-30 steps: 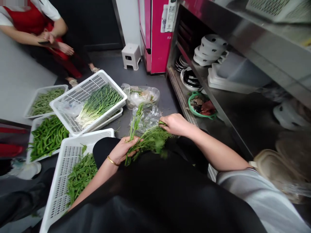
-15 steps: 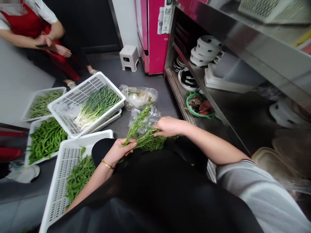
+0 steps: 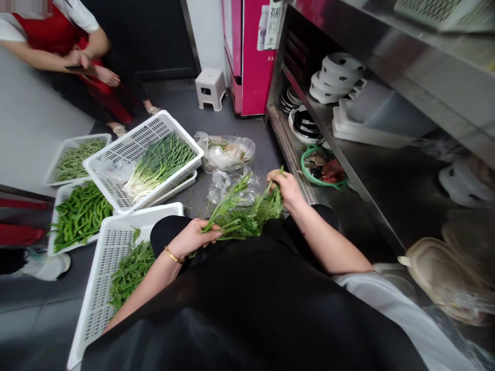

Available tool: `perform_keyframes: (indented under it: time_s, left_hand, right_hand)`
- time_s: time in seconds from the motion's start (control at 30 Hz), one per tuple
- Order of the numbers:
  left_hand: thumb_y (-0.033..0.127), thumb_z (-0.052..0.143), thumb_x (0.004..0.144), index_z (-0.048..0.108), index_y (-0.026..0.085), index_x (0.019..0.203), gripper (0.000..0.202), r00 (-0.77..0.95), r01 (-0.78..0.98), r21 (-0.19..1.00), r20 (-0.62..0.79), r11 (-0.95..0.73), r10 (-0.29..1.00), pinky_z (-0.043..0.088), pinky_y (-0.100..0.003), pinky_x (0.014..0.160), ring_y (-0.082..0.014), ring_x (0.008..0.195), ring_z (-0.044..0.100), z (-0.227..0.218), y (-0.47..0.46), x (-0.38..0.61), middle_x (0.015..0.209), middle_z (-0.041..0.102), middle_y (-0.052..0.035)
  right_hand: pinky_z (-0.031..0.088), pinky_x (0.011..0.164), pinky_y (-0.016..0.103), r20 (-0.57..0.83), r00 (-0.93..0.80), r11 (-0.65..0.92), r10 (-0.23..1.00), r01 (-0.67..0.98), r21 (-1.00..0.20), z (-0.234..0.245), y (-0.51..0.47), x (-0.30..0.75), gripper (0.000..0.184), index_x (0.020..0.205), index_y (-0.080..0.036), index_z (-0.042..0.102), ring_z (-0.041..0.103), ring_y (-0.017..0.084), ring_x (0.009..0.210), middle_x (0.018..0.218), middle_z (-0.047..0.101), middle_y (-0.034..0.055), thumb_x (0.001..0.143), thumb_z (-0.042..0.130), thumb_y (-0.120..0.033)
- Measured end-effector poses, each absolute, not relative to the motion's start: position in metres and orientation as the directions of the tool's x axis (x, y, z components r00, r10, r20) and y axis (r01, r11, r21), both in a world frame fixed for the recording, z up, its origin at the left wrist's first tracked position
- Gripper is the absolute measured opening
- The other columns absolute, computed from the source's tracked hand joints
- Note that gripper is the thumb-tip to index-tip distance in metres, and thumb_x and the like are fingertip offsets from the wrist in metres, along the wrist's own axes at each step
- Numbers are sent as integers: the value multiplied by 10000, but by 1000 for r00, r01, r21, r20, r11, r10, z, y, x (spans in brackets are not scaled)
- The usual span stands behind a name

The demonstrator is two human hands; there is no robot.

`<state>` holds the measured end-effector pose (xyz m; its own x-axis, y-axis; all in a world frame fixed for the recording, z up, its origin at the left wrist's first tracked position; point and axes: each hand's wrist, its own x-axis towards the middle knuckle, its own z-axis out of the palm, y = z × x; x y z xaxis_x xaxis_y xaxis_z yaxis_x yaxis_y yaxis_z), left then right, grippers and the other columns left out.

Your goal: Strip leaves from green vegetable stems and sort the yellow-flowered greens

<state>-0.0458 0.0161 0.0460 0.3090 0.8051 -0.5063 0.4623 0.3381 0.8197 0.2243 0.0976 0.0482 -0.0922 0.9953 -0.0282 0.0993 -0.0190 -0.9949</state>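
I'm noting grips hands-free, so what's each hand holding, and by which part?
The left hand grips a bunch of leafy greens by the stems. The right hand holds a leafy sprig; exactly where is unclear.

You had bare floor (image 3: 267, 147) ahead of your right hand (image 3: 286, 189), between plastic bags (image 3: 230, 157) and metal shelving (image 3: 351, 172); left of your left hand (image 3: 196, 237), 1 white leaf crate (image 3: 145, 215) blocked the low path.
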Motion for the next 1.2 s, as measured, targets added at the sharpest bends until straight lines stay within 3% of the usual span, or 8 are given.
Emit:
perform_keyframes:
  time_s: [0.17, 0.33, 0.6, 0.77, 0.9, 1.03, 1.1, 1.2]
  left_hand:
    - [405, 677, 644, 657, 101, 673, 305, 269, 478, 800, -527, 363, 807, 310, -206, 432, -75, 426, 404, 43, 20, -37, 507, 549, -2]
    - [412, 672, 648, 668, 105, 699, 311, 348, 429, 847, -475, 313, 809, 336, -211, 443, -81, 446, 418, 41, 23, -31, 542, 560, -3]
    - [357, 666, 681, 694, 109, 745, 257, 453, 335, 904, -402, 266, 796, 318, -196, 416, -72, 419, 413, 32, 18, -29, 552, 579, -11]
    - [338, 658, 692, 711, 124, 753, 228, 530, 397, 900, -385, 180, 756, 343, -197, 427, -82, 431, 429, 31, 17, -21, 530, 580, -3]
    - [346, 681, 676, 702, 116, 753, 243, 409, 336, 897, -415, 289, 813, 324, -195, 423, -74, 426, 423, 30, 17, -24, 525, 571, 0]
    - [360, 725, 636, 659, 90, 708, 287, 223, 88, 883, -469, 462, 854, 220, -176, 377, -41, 388, 355, 20, 16, -37, 500, 540, 1]
    - [352, 753, 603, 632, 87, 701, 307, 173, -57, 859, -494, 509, 852, 179, -166, 365, -29, 378, 340, 11, 17, -44, 498, 529, 5]
    - [325, 789, 542, 575, 101, 648, 328, 164, -235, 822, -493, 519, 855, 171, -154, 361, -24, 376, 337, -1, 21, -50, 469, 477, 29]
  right_hand:
    - [367, 590, 220, 107, -613, 448, 783, 435, -782, 78, 76, 210, 190, 780, -159, 516, 516, 111, 626, 727, 592, 25, 849, 471, -330]
    - [324, 560, 233, -124, -870, 756, 477, 478, -447, 72, 66, 171, 103, 860, -143, 553, 532, 133, 631, 793, 632, 77, 842, 468, -198]
    - [334, 579, 196, -91, -913, 568, 397, 322, -758, 41, 66, 179, 244, 800, -128, 562, 462, 79, 591, 679, 559, 3, 892, 444, -321]
    - [297, 531, 209, -169, -922, 604, 348, 358, -712, 41, 56, 180, 198, 755, -131, 556, 394, 79, 540, 638, 530, 0, 854, 497, -292]
    - [360, 592, 227, -30, -837, 450, 547, 324, -832, 43, 73, 193, 208, 733, -138, 543, 453, 93, 588, 673, 551, 8, 845, 474, -299]
    - [393, 557, 221, 74, -263, 119, 962, 159, -980, 72, 104, 215, 278, 799, -160, 506, 474, 88, 570, 697, 536, -6, 840, 458, -431]
    - [400, 541, 209, 116, -120, 123, 986, 56, -991, 102, 111, 200, 294, 848, -172, 496, 490, 84, 573, 717, 536, -6, 854, 432, -459]
    - [454, 646, 217, 239, -234, 228, 942, -76, -971, 147, 100, 126, 279, 929, -175, 503, 558, 93, 722, 859, 584, 3, 878, 398, -429]
